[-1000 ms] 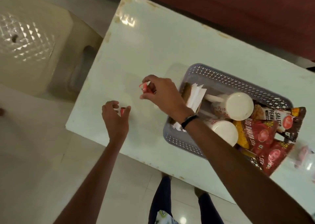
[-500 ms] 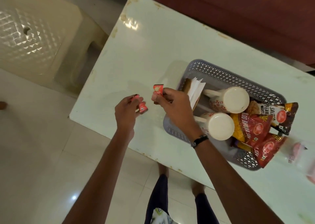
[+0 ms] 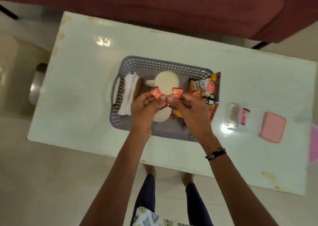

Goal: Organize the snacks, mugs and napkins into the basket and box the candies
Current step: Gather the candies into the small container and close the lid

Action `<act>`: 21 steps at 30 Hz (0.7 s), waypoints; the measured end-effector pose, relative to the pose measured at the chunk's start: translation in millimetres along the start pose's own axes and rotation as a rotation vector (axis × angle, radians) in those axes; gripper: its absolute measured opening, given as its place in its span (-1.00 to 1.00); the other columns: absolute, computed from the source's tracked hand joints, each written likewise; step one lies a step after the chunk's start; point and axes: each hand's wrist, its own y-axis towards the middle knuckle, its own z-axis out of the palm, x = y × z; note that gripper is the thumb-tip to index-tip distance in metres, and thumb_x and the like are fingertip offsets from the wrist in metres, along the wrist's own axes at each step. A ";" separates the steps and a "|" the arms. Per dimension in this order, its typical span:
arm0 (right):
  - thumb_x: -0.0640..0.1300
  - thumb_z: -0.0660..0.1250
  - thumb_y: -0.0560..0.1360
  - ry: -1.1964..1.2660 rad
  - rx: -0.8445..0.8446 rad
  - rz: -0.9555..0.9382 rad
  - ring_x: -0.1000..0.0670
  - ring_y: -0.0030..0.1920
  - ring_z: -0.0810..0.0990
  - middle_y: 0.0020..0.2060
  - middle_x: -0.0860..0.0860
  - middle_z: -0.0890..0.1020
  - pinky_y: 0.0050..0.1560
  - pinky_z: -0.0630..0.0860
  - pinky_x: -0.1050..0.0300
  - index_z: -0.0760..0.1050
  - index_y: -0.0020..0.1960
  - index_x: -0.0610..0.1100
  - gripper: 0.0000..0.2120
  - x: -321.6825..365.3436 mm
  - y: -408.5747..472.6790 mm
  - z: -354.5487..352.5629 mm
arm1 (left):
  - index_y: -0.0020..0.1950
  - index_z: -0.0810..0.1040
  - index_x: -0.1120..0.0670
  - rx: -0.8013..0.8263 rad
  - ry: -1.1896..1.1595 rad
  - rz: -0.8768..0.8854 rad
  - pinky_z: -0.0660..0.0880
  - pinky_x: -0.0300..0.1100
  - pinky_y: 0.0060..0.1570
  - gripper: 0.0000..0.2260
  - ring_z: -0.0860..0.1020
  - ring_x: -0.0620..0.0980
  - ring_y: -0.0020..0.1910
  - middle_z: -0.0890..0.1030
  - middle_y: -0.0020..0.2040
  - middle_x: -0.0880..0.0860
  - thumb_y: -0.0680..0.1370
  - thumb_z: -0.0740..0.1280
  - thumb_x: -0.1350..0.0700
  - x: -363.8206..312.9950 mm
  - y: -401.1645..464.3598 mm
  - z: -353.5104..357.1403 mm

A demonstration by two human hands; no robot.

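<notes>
Candies are what we have in both hands now: our left hand (image 3: 146, 110) pinches one red-wrapped candy (image 3: 155, 92) between its fingertips, and our right hand (image 3: 191, 110) pinches another (image 3: 177, 93), the two grips nearly touching above the grey basket (image 3: 165, 64). A moment ago we were picking these up from the bare left part of the surface (image 3: 82, 81), hands apart; since then we have lifted both and brought them together over the middle, and our view has swung right. That swing matters, because the clear box (image 3: 231, 115) now shows, standing well to the right of the basket with something red-and-white inside, and its pink lid (image 3: 272, 129) lies just beyond it. Inside the basket sit the napkins (image 3: 129, 93) at the left end, a white mug (image 3: 166, 82), and snack packets (image 3: 209, 86) at the right. We judge the basket part done, so what remains is carrying these candies across to the box.
</notes>
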 end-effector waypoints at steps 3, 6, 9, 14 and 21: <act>-0.07 0.41 0.47 -0.006 -0.095 0.046 0.07 -0.18 0.68 -0.21 0.00 0.72 -0.17 0.57 0.26 0.66 -0.04 -0.13 -0.85 -14.6 -14.3 -56.3 | 0.00 0.60 0.14 0.065 0.082 -0.017 0.62 -0.14 -0.12 -0.80 0.66 -0.01 -0.16 0.70 -0.14 0.09 0.40 0.47 0.26 23.7 -16.3 51.9; -0.08 0.39 0.48 0.012 -0.179 0.108 0.12 -0.17 0.67 -0.20 0.01 0.72 -0.13 0.55 0.32 0.66 -0.04 -0.12 -0.86 -35.7 -25.8 -107.6 | -0.01 0.59 0.19 0.140 0.156 -0.054 0.63 -0.13 -0.11 -0.79 0.66 0.03 -0.17 0.68 -0.10 0.17 0.39 0.49 0.24 54.7 -33.4 104.8; -0.10 0.33 0.53 0.004 -0.309 0.182 0.05 -0.15 0.65 -0.15 -0.06 0.71 -0.07 0.56 0.25 0.63 -0.03 -0.15 -0.85 -65.5 -33.2 -153.8 | -0.13 0.58 0.23 0.212 0.176 -0.092 0.62 -0.22 -0.26 -0.84 0.66 -0.02 -0.34 0.68 -0.25 0.13 0.36 0.51 0.27 87.1 -47.7 156.1; -0.13 0.29 0.56 -0.063 -0.459 0.248 0.04 -0.10 0.64 -0.02 -0.08 0.64 -0.14 0.56 0.37 0.59 0.12 -0.20 -0.78 -107.9 -43.1 -212.7 | -0.25 0.60 0.21 0.188 0.406 0.038 0.59 -0.26 -0.38 -0.83 0.64 -0.12 -0.46 0.64 -0.43 0.01 0.31 0.56 0.22 131.8 -51.0 216.8; -0.15 0.31 0.55 -0.120 -0.488 0.253 0.20 -0.25 0.62 -0.02 -0.11 0.62 -0.20 0.56 0.43 0.60 0.09 -0.24 -0.79 -130.7 -44.5 -241.5 | -0.03 0.58 0.15 0.072 0.781 0.166 0.48 -0.28 -0.16 -0.84 0.57 -0.11 -0.21 0.62 -0.19 -0.02 0.45 0.41 0.12 148.4 -41.7 229.4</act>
